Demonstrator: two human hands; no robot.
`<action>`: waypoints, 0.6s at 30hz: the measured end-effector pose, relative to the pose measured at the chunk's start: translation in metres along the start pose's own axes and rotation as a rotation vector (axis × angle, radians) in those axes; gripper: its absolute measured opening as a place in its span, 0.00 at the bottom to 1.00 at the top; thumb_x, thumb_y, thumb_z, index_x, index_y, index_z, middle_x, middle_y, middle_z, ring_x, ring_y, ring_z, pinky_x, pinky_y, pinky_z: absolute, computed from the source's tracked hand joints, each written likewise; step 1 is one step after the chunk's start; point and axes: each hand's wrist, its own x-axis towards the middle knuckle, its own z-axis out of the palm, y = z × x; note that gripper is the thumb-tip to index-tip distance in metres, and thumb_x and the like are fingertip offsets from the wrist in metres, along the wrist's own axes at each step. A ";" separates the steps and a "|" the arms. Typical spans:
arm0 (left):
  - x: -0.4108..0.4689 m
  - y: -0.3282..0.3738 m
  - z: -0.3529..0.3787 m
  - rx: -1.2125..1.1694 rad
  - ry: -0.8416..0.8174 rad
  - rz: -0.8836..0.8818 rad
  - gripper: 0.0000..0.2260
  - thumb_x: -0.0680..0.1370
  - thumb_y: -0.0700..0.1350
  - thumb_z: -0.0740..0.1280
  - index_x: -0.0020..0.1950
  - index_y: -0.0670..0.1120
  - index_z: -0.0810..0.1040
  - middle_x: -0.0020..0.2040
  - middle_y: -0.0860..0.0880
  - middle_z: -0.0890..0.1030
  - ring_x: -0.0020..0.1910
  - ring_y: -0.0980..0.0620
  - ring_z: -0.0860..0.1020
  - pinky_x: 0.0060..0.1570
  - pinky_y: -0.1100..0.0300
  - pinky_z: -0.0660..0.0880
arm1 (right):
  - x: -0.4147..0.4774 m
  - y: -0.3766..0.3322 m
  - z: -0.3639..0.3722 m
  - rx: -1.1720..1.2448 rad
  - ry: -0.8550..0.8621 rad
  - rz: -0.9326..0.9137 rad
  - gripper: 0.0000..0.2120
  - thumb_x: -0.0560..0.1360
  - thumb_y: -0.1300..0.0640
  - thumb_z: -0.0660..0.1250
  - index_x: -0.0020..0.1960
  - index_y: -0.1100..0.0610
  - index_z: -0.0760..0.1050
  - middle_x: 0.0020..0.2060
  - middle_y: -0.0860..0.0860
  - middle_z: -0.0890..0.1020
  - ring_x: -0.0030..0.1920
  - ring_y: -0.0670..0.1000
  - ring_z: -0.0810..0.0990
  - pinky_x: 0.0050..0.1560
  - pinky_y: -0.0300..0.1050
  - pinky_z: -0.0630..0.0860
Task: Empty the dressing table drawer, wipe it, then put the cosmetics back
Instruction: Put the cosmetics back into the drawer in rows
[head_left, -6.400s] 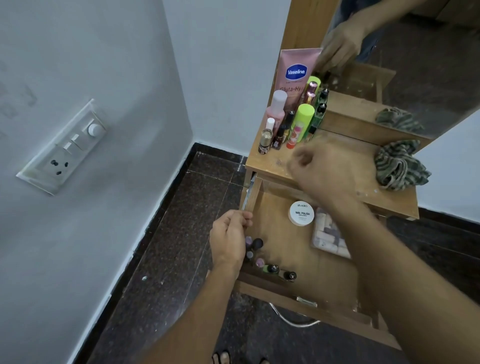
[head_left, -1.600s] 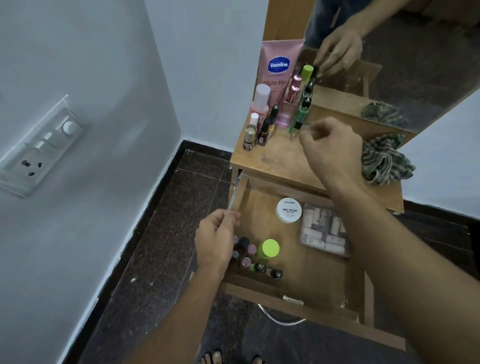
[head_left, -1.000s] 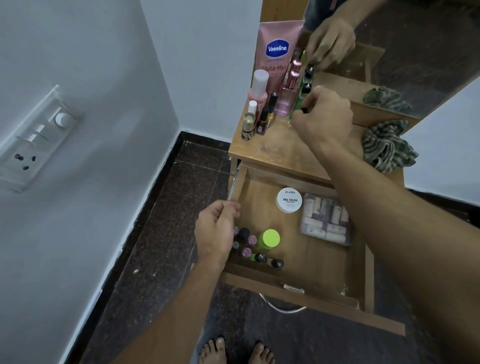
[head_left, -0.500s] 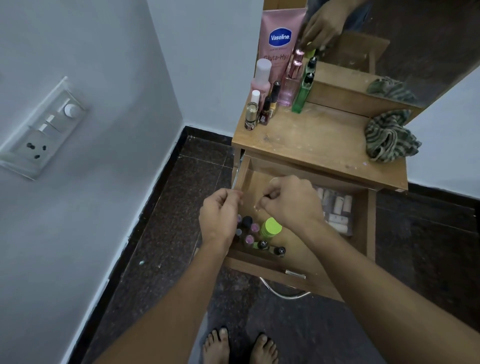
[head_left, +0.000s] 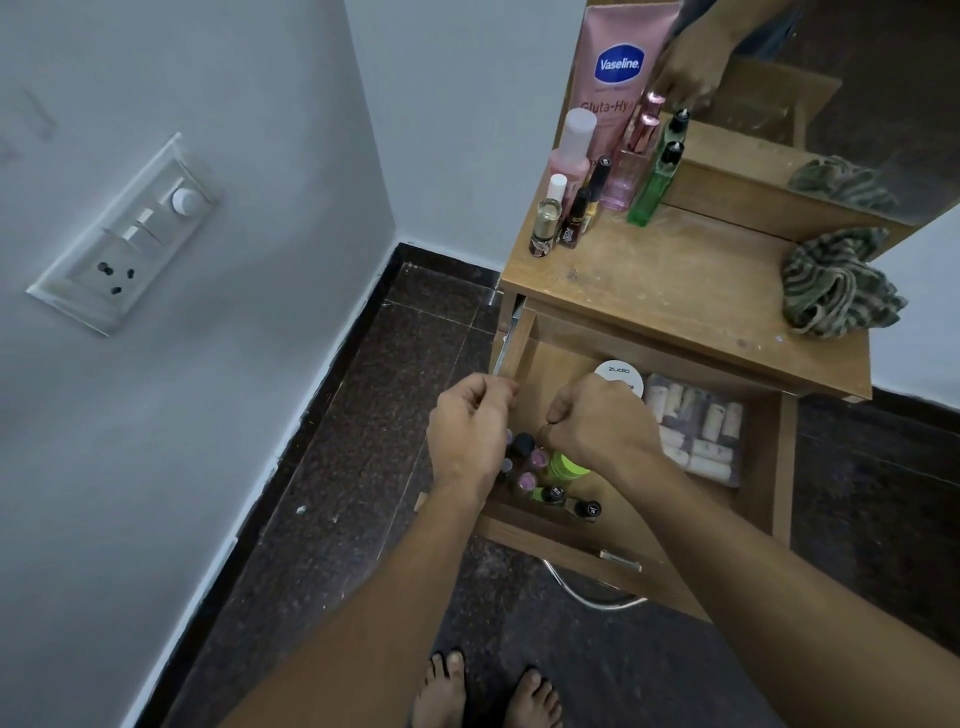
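Wooden table stands in a corner w/ grey walls, dark tiled floor. On the table: bottles at back left by the mirror, striped cloth at right. Below the table top the drawer is open w/ nail polishes, white jar, clear pouch. Left hand pinches the drawer's left wall; right hand is over a green cap, fingers curled, can't tell if holding.

Pale grey walls meeting in a corner beyond the hands; switch-and-socket plate on the wall to their left. Dark speckled stone floor beneath them; mirror above, at the rear.
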 end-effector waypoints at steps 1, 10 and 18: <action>0.000 0.000 0.000 -0.002 0.000 0.000 0.10 0.78 0.45 0.66 0.41 0.48 0.84 0.40 0.43 0.84 0.27 0.51 0.75 0.35 0.52 0.75 | 0.001 0.000 0.000 0.001 -0.008 -0.001 0.07 0.70 0.54 0.73 0.47 0.46 0.85 0.47 0.50 0.85 0.49 0.55 0.83 0.43 0.45 0.78; -0.003 0.004 -0.001 0.006 -0.006 0.006 0.09 0.75 0.49 0.65 0.40 0.48 0.83 0.39 0.44 0.84 0.29 0.49 0.75 0.35 0.47 0.77 | 0.012 0.006 -0.021 0.031 -0.079 -0.064 0.03 0.70 0.49 0.72 0.39 0.45 0.84 0.42 0.45 0.86 0.49 0.50 0.84 0.49 0.48 0.82; -0.001 0.002 0.000 0.018 -0.013 0.021 0.10 0.79 0.43 0.66 0.41 0.49 0.84 0.39 0.48 0.84 0.31 0.50 0.77 0.35 0.49 0.78 | 0.039 0.002 -0.124 0.306 0.474 -0.024 0.06 0.74 0.52 0.69 0.46 0.49 0.84 0.37 0.44 0.82 0.44 0.49 0.80 0.42 0.42 0.71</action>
